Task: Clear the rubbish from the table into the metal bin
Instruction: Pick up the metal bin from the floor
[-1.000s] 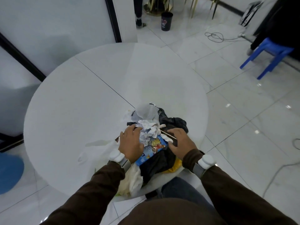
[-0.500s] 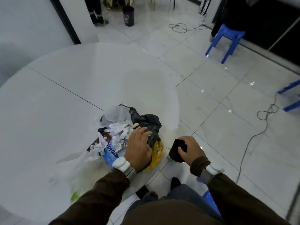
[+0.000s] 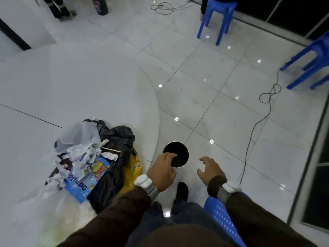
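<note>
The rubbish pile (image 3: pixel 92 157) lies on the round white table (image 3: pixel 74 90) near its front edge. It holds crumpled white paper, a blue snack packet (image 3: pixel 85 177), a black plastic bag (image 3: pixel 117 138), a yellow packet (image 3: pixel 132 168) and a thin stick. The small round metal bin (image 3: pixel 179 152), dark inside, is just off the table's edge. My left hand (image 3: pixel 162 171) grips its near-left rim, with the index finger over the opening. To the right of the bin, my right hand (image 3: pixel 209 169) hovers with fingers spread, holding nothing.
A blue plastic stool (image 3: pixel 216 13) stands on the glossy tiled floor at the back, and another (image 3: pixel 309 65) at the right. A black cable (image 3: pixel 258 118) trails across the floor on the right. I sit on a blue seat (image 3: pixel 220 216). A dark cup (image 3: pixel 100 5) and someone's legs (image 3: pixel 57 6) are far back.
My left hand left the rubbish pile and moved right onto the bin's rim. My right hand let go of the bin and opened. The view swung right toward the floor.
</note>
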A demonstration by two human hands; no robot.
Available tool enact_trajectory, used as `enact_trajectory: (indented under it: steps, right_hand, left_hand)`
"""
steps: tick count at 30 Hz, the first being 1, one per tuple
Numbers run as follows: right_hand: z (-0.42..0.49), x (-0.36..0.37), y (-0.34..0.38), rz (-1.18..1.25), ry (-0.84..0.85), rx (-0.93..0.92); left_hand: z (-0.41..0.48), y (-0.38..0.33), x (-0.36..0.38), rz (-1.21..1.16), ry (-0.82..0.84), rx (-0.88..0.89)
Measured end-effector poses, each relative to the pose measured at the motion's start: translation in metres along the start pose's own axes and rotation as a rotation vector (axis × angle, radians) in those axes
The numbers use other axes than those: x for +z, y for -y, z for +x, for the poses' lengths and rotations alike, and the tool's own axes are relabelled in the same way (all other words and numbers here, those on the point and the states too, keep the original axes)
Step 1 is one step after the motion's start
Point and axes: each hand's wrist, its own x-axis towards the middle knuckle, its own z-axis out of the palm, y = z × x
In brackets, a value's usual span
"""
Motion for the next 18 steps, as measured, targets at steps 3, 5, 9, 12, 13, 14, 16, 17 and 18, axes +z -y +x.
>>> enact_trajectory:
  steps: [3, 5, 9, 12, 13, 14, 16, 17, 18]
  right_hand:
    - [0.032, 0.009, -0.021, -0.014, 0.074, 0.072]
    - [0.054, 0.017, -0.029, -0.014, 0.119, 0.116]
    - [0.106, 0.039, -0.038, 0.018, 0.158, 0.201]
    - [0.157, 0.073, -0.056, 0.135, 0.176, 0.309]
    - [0.176, 0.089, -0.064, 0.181, 0.175, 0.343]
    - [0.194, 0.103, -0.072, 0.232, 0.172, 0.384]
    - [0.228, 0.134, -0.089, 0.328, 0.178, 0.456]
    - [0.251, 0.156, -0.101, 0.382, 0.183, 0.494]
    - [0.257, 0.159, -0.103, 0.447, 0.19, 0.524]
  left_hand:
    - [0.032, -0.007, 0.042, -0.082, 0.115, -0.178]
    - [0.055, -0.004, 0.066, -0.129, 0.161, -0.304]
    - [0.103, 0.016, 0.114, -0.173, 0.182, -0.539]
    - [0.144, 0.049, 0.165, -0.188, 0.168, -0.702]
    - [0.158, 0.064, 0.185, -0.213, 0.163, -0.746]
    - [0.171, 0.078, 0.204, -0.245, 0.152, -0.802]
    - [0.195, 0.11, 0.242, -0.328, 0.089, -0.94]
    - [0.208, 0.133, 0.266, -0.382, 0.041, -1.019]
    - [0.213, 0.141, 0.268, -0.442, -0.004, -1.088]
